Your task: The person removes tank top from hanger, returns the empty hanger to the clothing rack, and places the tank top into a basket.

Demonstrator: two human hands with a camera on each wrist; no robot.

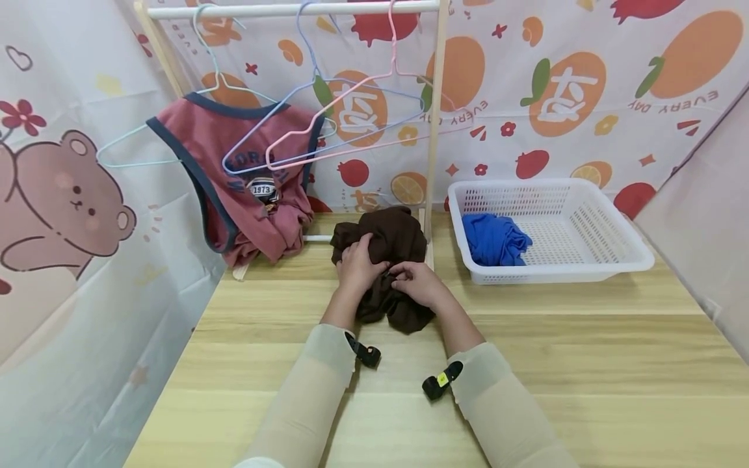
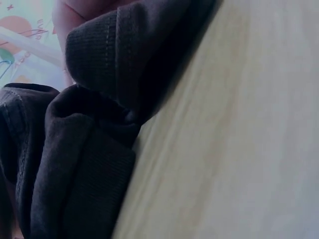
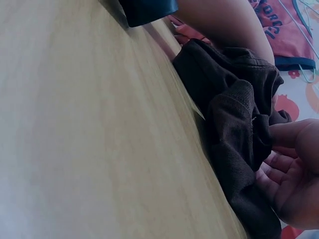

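A dark brown garment (image 1: pixel 398 234) lies bunched on the table near the rack's base. Ribbed, stitched bands (image 2: pixel 92 52) show on it in the left wrist view. My left hand (image 1: pixel 357 263) rests on its left side, fingers spread over the cloth and thumb pointing right. At the front right of the bundle, my right hand (image 1: pixel 420 283) pinches a fold between thumb and fingers. The two hands nearly meet. In the right wrist view the right hand (image 3: pixel 299 169) is at the cloth's edge, palm partly visible. Cloth hides most left fingers in the left wrist view.
A rack (image 1: pixel 435 130) stands behind, holding a red sleeveless top (image 1: pixel 246 149) on a mint hanger, plus a blue hanger (image 1: pixel 310 81) and a pink hanger (image 1: pixel 357 84). To the right, a white basket (image 1: pixel 562 273) contains a blue cloth (image 1: pixel 497 240). Patterned sheets cover the walls.
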